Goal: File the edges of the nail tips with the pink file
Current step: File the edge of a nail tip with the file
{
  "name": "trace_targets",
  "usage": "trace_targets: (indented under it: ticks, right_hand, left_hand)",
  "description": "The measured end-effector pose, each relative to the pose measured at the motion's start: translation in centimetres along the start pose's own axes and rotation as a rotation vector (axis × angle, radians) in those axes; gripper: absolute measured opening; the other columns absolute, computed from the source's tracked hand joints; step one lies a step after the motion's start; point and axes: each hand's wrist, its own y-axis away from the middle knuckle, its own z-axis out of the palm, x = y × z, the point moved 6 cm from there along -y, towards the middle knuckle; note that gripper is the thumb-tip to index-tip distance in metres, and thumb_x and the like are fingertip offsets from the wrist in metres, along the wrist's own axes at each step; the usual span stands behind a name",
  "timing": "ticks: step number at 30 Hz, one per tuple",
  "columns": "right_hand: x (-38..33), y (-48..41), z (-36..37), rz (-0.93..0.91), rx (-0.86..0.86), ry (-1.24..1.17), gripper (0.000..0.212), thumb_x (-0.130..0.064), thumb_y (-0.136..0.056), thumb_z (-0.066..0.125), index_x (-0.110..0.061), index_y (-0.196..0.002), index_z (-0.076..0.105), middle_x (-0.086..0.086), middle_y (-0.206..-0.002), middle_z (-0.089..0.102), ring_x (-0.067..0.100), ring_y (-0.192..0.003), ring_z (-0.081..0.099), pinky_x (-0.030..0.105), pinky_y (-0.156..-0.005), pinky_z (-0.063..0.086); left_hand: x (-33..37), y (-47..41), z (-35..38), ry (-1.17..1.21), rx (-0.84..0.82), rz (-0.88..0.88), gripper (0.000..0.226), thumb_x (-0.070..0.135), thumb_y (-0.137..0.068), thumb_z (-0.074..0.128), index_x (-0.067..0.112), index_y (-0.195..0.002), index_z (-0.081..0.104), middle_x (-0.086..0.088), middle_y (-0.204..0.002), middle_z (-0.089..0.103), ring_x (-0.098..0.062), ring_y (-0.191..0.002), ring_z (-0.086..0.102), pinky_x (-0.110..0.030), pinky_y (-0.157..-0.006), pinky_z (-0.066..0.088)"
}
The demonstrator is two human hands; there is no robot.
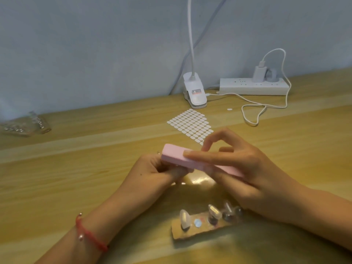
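mid-filing, I'd guess; right hand [238, 168] grips pink file [177, 155] above worktop [76, 168], forefinger laid along top; left hand [152, 172] curled under file's left end, can't tell what it pinches; nail tips [184, 219] standing on cardboard strip [190, 233] probably still waiting, so plenty left

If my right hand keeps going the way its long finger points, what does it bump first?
Most likely the left hand, curled under the far end of the pink rectangular file block the right hand holds. Depth is unclear, so it might pass above.
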Motion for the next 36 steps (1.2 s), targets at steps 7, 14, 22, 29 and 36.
trace_targets:
  ticks: [7, 14, 22, 29, 36]
  right_hand:
    - [0.1, -0.2, -0.2, 0.003, 0.022, 0.004, 0.034, -0.023, -0.090, 0.058, -0.030, -0.122, 0.067, -0.003, -0.112, 0.051, 0.016, -0.074, 0.058, 0.030, -0.069, 0.048]
    - [0.1, -0.1, -0.3, 0.033, 0.033, -0.039, 0.034, -0.028, -0.091, 0.054, -0.031, -0.123, 0.065, -0.002, -0.107, 0.050, 0.014, -0.091, 0.060, 0.021, -0.082, 0.046]
    - [0.3, 0.0, -0.4, 0.049, 0.028, -0.046, 0.036, -0.034, -0.090, 0.051, -0.033, -0.123, 0.065, 0.000, -0.102, 0.051, 0.011, -0.099, 0.053, 0.012, -0.084, 0.040]
    - [0.3, -0.1, -0.7, 0.053, 0.030, -0.051, 0.036, -0.033, -0.090, 0.052, -0.032, -0.123, 0.065, 0.000, -0.101, 0.052, 0.012, -0.098, 0.054, 0.015, -0.084, 0.042]
    - [0.2, -0.1, -1.1, 0.047, 0.050, -0.055, 0.037, -0.036, -0.089, 0.051, -0.032, -0.124, 0.063, 0.003, -0.100, 0.052, 0.011, -0.097, 0.052, 0.013, -0.082, 0.040]
  left_hand:
    - [-0.5, -0.2, -0.5, -0.008, 0.073, -0.022, 0.018, 0.035, -0.075, 0.064, 0.027, -0.062, 0.074, 0.005, -0.055, 0.060, -0.002, -0.053, 0.048, -0.011, -0.054, 0.039]
    - [0.0, 0.0, -0.7, 0.040, 0.060, 0.077, 0.017, 0.033, -0.076, 0.064, 0.021, -0.071, 0.075, 0.007, -0.055, 0.060, 0.000, -0.051, 0.049, -0.008, -0.053, 0.039]
    - [0.8, 0.3, -0.4, 0.002, 0.056, 0.175, 0.013, 0.026, -0.075, 0.063, 0.028, -0.072, 0.076, 0.014, -0.060, 0.062, 0.002, -0.057, 0.050, -0.007, -0.055, 0.039]
    - [1.1, 0.3, -0.2, -0.024, 0.058, 0.208, 0.011, 0.023, -0.079, 0.068, 0.023, -0.084, 0.077, 0.019, -0.074, 0.067, 0.009, -0.068, 0.054, -0.007, -0.064, 0.040]
    - [1.3, 0.3, -0.4, 0.021, 0.104, 0.207, 0.015, 0.022, -0.075, 0.064, 0.016, -0.082, 0.075, 0.018, -0.063, 0.061, 0.008, -0.059, 0.052, -0.003, -0.059, 0.037]
